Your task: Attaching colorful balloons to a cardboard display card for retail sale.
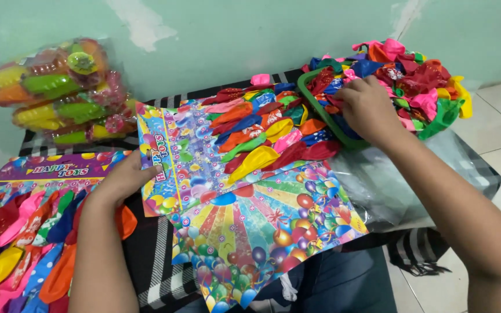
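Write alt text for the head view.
A person's left hand holds a colourful printed card with flat balloons fixed to it, while the right hand reaches into a green tray heaped with loose balloons. A bag of plastic toys lies behind.

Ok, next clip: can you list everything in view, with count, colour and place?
Printed cardboard display card with flat balloons attached: one, multicoloured, centre.
Bare printed cardboard card: one, rainbow-patterned, under the first, nearer the camera.
Finished balloon card: one, purple header, bottom left.
Green plastic tray: one, upper right.
Loose flat balloons: a heap, mixed colours, in and beyond the tray.
Clear bag of plastic toys: one, yellow, green and orange, upper left.
Clear plastic sheet: right of the cards.
Left hand: fingers hold the centre card's left edge.
Right hand: reaching into the tray.
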